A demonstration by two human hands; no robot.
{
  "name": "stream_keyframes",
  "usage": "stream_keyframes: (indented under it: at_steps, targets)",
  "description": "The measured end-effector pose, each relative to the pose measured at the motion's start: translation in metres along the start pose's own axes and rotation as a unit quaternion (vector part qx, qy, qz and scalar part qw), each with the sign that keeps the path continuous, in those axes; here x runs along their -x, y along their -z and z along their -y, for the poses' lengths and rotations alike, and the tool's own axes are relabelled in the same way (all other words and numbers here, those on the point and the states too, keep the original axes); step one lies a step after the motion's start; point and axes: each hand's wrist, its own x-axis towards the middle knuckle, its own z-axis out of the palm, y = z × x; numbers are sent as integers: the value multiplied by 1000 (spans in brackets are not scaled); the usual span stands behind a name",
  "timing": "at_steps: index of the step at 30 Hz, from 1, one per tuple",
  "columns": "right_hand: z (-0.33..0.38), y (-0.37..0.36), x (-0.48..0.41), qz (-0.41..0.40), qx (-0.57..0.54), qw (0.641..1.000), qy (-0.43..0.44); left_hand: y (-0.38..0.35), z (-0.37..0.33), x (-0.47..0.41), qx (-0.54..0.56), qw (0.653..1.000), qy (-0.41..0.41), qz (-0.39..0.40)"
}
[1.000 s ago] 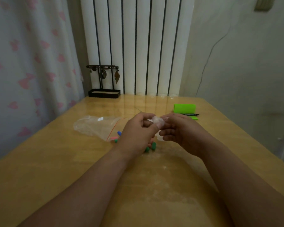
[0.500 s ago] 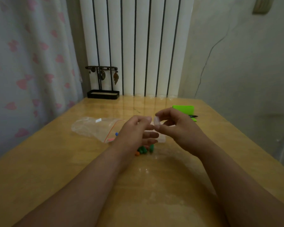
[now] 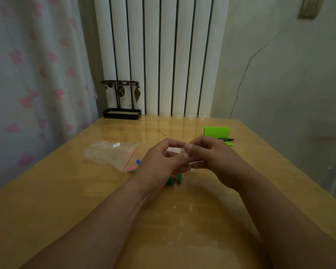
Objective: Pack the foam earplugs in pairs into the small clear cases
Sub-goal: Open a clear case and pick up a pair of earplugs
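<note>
Bag (image 3: pixel 113 154) of clear plastic lies at left on the bench (image 3: pixel 47 200). Loose earplugs (image 3: pixel 179 178) in blue, pink and green lie beside it and below the left hand (image 3: pixel 159 164). Fingers of the left hand and of the right hand (image 3: pixel 211 158) pinch one small clear case (image 3: pixel 176 150), held between them above the bench. Its contents cannot be told. Progress appears early: no packed case shows.

Dim room corner: a wooden desk (image 3: pixel 47 200) set against a white radiator (image 3: pixel 159 55).
The desk's glossy top reflects the radiator's vertical ribs; a pale curtain (image 3: pixel 33 74) with pink heart-like prints hangs on the left, and a plain greenish wall (image 3: pixel 289 90) with a thin cable (image 3: pixel 246 66) stands on the right.
</note>
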Motion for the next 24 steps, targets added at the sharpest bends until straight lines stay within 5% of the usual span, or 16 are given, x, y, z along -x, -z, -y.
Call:
stream_keyframes:
  at_steps: [24]
  targets:
    - [0,7,0,-64,-4,998,-1,1,-12,1,205,975,77,-38]
